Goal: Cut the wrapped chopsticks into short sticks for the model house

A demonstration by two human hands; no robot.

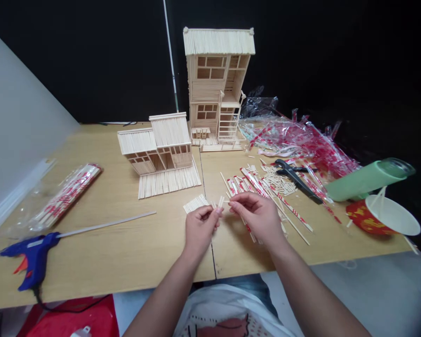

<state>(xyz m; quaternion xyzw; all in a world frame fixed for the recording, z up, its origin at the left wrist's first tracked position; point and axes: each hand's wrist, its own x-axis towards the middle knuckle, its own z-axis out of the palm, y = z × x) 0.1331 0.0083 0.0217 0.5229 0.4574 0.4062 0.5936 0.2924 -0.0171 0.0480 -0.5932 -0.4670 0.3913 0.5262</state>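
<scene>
Left hand (200,228) pinching short wooden sticks (219,202), right hand (257,214) curled just beside them, grip unclear

A black wall (91,61) and a pale side wall (21,121) border the wooden table (101,267).

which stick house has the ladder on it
The taller house, the two-storey one, with a stick ladder at its front corner; the low house beside it shows no ladder.
</scene>
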